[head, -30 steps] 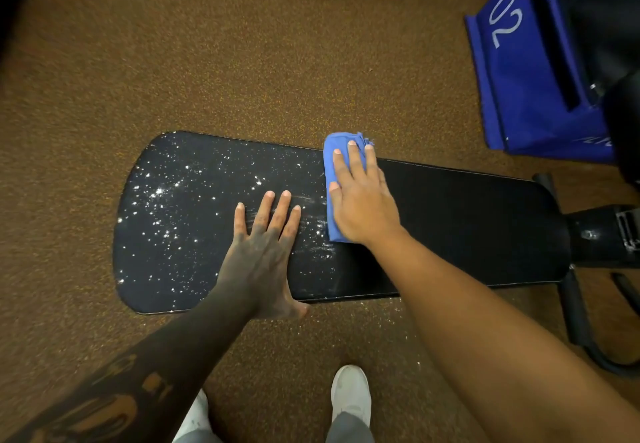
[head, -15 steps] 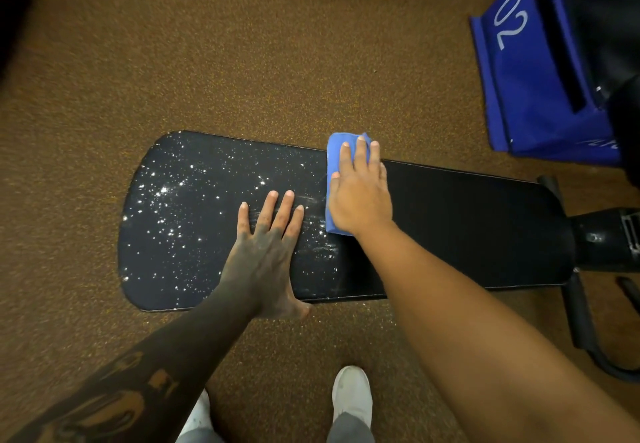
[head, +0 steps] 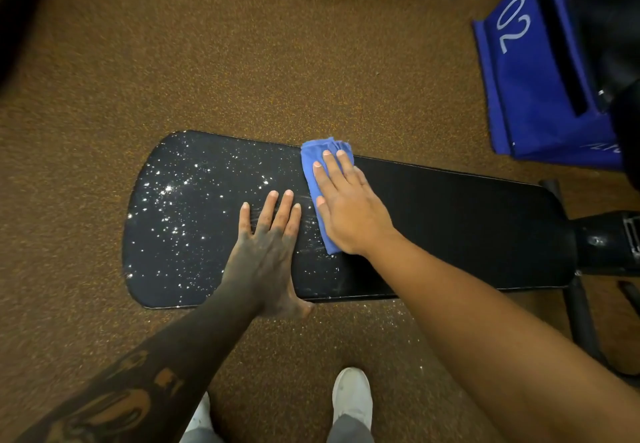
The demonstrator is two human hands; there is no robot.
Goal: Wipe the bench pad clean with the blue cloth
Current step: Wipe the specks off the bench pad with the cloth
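Note:
A long black bench pad lies across the view. Its left half is speckled with white droplets; its right half looks dark and clean. The folded blue cloth lies on the pad's middle, near the far edge. My right hand presses flat on the cloth, fingers pointing away and slightly left. My left hand rests flat on the pad just left of the cloth, fingers spread, thumb over the near edge, holding nothing.
Brown speckled carpet surrounds the bench. A blue panel marked "02" stands at the upper right. The bench's black frame and post extend to the right. My white shoes stand near the pad's front edge.
My right hand has slid the cloth a little leftward along the far edge, tilting its fingers left. My left hand has stayed planted.

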